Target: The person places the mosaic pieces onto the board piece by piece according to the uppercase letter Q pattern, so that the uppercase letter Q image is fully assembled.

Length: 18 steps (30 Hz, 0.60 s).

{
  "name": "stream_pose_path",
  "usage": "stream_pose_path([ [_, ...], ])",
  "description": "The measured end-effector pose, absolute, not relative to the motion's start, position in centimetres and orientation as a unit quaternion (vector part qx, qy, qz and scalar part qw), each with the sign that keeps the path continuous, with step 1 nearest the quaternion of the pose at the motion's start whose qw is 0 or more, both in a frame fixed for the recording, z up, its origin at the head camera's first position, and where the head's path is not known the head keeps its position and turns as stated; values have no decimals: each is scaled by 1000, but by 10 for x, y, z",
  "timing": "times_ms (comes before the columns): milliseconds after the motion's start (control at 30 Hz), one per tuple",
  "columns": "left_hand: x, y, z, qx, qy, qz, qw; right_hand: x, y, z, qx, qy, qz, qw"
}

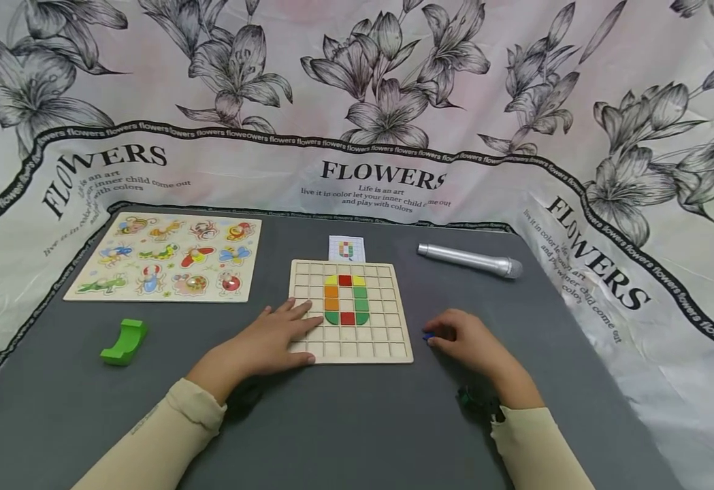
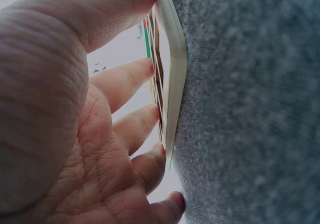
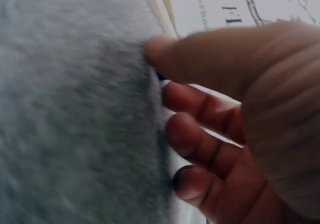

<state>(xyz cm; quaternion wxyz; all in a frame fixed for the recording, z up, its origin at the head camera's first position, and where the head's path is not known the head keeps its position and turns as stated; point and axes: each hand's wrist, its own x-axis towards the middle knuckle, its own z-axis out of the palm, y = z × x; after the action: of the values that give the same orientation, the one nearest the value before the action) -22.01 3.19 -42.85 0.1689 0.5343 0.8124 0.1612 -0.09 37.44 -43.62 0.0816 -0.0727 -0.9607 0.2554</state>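
Note:
A square wooden grid board [image 1: 387,348] lies on the grey table, with red, yellow, orange and green tiles forming a ring in its cells. The left hand [image 1: 271,342] rests on the board's left side, fingers spread and fairly straight. In the left wrist view its thumb and fingertips touch the pale board edge [image 2: 175,68]. Just right of the board, the right hand [image 1: 469,344] pinches a small blue piece [image 1: 428,337] between thumb and index finger, low at the table. Only a dark sliver of that piece shows in the right wrist view; its shape is mostly hidden.
A small pattern card [image 1: 346,250] touches the board's far edge. An insect picture puzzle [image 1: 175,253] lies at back left, with a green curved block [image 1: 125,344] in front. To the back right is a silver microphone [image 1: 469,261]. A flower-printed cloth [image 1: 240,163] surrounds the table.

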Motion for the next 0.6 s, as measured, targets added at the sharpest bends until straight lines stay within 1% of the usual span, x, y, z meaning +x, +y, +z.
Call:
stream_pose_path([
  [100, -219, 34, -428, 536, 811, 162, 167, 0, 372, -434, -96, -957, 262, 74],
  [233, -220, 19, -429, 523, 818, 167, 171, -15, 362, -440, -107, -955, 272, 57],
  [333, -220, 17, -428, 523, 818, 168, 170, -19, 358, -442, -113, -957, 259, 64],
  [433, -221, 22, -429, 530, 814, 167, 167, -22, 347, -435, -125, -954, 260, 78],
  [533, -221, 27, -430, 538, 810, 168, 165, -32, 327, -423, -122, -947, 284, 85],
  [600, -221, 30, -430, 538, 809, 168, 166, -42, 312, -418, -103, -946, 297, 78],
])
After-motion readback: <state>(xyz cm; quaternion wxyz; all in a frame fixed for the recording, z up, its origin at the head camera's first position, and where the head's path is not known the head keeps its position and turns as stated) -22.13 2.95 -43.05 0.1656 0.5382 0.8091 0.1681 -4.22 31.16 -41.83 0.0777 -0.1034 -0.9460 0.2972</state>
